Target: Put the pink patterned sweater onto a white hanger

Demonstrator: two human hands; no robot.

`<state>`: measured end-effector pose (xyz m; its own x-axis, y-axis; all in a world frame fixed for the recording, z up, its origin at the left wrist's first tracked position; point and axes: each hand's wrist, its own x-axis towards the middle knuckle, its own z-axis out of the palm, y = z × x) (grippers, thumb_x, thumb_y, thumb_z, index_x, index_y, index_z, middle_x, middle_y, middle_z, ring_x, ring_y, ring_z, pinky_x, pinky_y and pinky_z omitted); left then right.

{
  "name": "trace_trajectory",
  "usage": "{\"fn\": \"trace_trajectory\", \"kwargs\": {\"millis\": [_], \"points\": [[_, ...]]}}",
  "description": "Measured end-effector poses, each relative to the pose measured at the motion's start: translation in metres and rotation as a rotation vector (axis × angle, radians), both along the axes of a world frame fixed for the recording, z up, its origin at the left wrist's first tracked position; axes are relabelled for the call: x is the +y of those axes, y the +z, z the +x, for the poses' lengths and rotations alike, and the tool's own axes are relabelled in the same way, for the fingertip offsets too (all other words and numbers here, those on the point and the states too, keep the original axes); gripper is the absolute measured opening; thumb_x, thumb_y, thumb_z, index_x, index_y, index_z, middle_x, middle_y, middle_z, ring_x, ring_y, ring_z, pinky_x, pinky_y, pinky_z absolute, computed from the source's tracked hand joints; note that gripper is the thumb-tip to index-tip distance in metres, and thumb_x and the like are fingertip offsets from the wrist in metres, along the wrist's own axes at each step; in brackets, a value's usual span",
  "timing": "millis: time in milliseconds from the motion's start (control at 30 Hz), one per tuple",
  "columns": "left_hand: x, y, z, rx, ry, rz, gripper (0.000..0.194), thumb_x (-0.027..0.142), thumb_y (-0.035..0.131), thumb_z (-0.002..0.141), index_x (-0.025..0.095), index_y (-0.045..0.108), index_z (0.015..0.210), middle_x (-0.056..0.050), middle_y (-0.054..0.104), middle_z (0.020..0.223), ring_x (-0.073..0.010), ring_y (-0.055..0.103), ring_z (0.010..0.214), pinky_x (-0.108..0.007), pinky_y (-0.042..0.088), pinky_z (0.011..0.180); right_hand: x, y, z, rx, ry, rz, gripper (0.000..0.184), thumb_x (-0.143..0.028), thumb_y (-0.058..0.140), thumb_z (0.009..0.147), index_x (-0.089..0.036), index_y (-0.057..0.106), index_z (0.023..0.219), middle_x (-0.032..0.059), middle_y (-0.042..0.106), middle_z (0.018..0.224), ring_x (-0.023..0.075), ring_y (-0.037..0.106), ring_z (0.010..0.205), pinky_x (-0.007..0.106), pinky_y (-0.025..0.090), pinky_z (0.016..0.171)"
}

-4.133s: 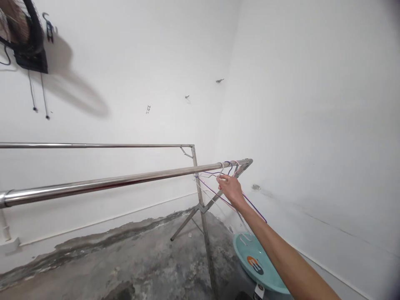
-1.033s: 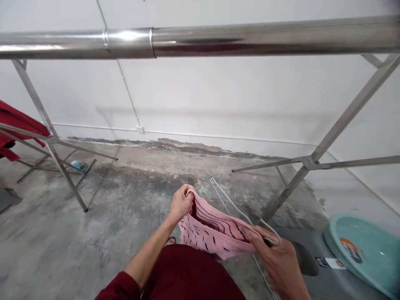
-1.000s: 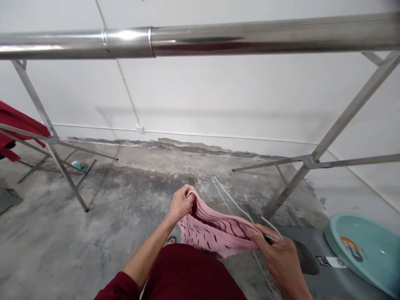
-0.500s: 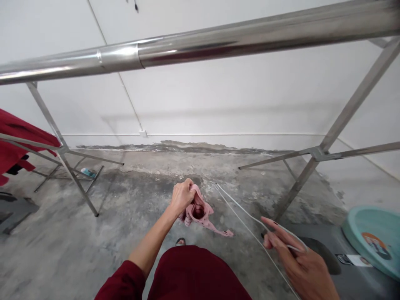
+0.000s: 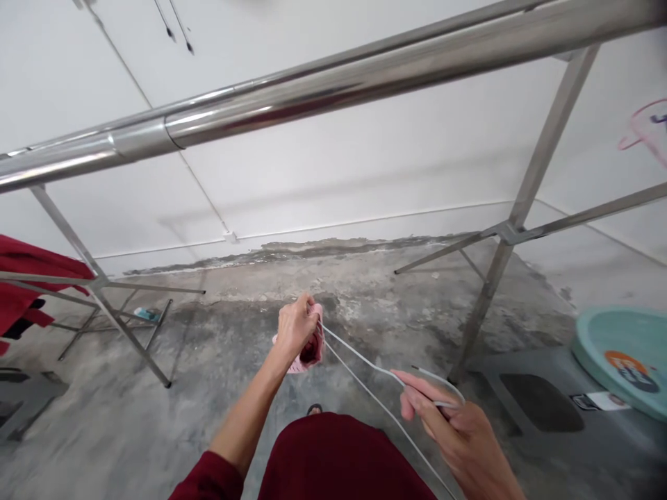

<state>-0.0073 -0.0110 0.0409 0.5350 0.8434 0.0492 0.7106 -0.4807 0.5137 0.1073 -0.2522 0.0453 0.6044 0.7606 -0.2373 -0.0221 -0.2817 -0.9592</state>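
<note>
My left hand [image 5: 294, 326] grips a small pink garment with black stripes [image 5: 310, 354], bunched up in my fingers at the middle of the view. My right hand [image 5: 453, 434], low on the right, holds a white wire hanger [image 5: 365, 357] by its hook end. The hanger's far tip reaches to the pink garment at my left hand. Both hands are below the thick steel rail [image 5: 333, 87] of a drying rack that crosses the top of the view.
The rack's steel legs [image 5: 500, 278] stand to the right on a rough concrete floor. A teal basin [image 5: 620, 357] rests on a dark stool at the right edge. Red cloth [image 5: 26, 278] hangs on another rack at left. Pink hangers [image 5: 646, 128] show at far right.
My right hand has let go of the pink garment and keeps only the hanger. The garment has bunched up in my left hand, and the hanger's tip has come to it.
</note>
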Motion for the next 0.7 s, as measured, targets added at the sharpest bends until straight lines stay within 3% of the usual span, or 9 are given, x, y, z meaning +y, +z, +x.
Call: {"fn": "trace_trajectory", "kwargs": {"millis": [67,233,367,467,567,700], "points": [[-0.003,0.000,0.000,0.023,-0.012,0.017,0.018,0.013,0.049,0.074,0.024,0.057,0.086,0.004,0.053,0.057,-0.0160,0.053,0.059,-0.025,0.028,0.058,0.003,-0.003,0.000,-0.028,-0.008,0.007,0.037,-0.045,0.053,0.083,-0.019,0.069,0.103,0.0008,0.056,0.067,0.0147,0.054,0.067,0.026,0.046,0.065],[-0.017,-0.003,0.002,0.081,-0.070,0.104,0.018,0.014,0.049,0.078,0.024,0.057,0.090,0.002,0.063,0.066,-0.0180,0.061,0.067,-0.026,0.031,0.060,0.011,-0.017,0.006,-0.090,0.128,-0.091,0.045,-0.053,0.046,0.083,-0.018,0.067,0.103,0.0015,0.058,0.069,0.0113,0.038,0.046,0.027,0.035,0.044],[-0.039,-0.003,0.012,0.164,-0.177,0.113,0.017,0.013,0.046,0.082,0.022,0.056,0.093,-0.001,0.067,0.074,-0.0193,0.065,0.072,-0.027,0.033,0.059,0.026,-0.019,0.007,-0.225,0.142,-0.067,0.040,-0.049,0.043,0.083,-0.019,0.062,0.064,0.0059,0.064,0.075,0.0174,0.057,0.066,0.028,0.046,0.064],[-0.065,-0.004,0.023,0.174,-0.254,0.096,0.012,0.018,0.044,0.088,0.020,0.055,0.093,-0.003,0.068,0.077,-0.0201,0.066,0.073,-0.027,0.035,0.058,0.034,-0.021,0.011,-0.203,0.166,0.001,0.036,-0.047,0.045,0.083,-0.019,0.065,0.073,0.0047,0.062,0.068,0.0192,0.060,0.072,0.029,0.048,0.071],[-0.090,-0.004,0.030,-0.008,-0.374,0.097,0.013,0.021,0.043,0.092,0.018,0.055,0.095,-0.004,0.068,0.083,-0.0174,0.065,0.073,-0.025,0.040,0.057,0.031,-0.027,0.019,-0.088,0.081,0.085,0.035,-0.046,0.052,0.084,-0.017,0.069,0.094,0.0010,0.057,0.062,0.0146,0.054,0.060,0.027,0.046,0.062],[-0.098,0.003,0.028,-0.372,-0.636,0.227,0.016,0.023,0.047,0.092,0.018,0.055,0.105,-0.002,0.068,0.085,-0.0120,0.062,0.068,-0.022,0.046,0.060,0.012,-0.030,0.034,0.075,-0.162,0.230,0.032,-0.045,0.066,0.078,-0.016,0.071,0.090,-0.0002,0.053,0.057,0.0071,0.039,0.046,0.021,0.033,0.045]]}}
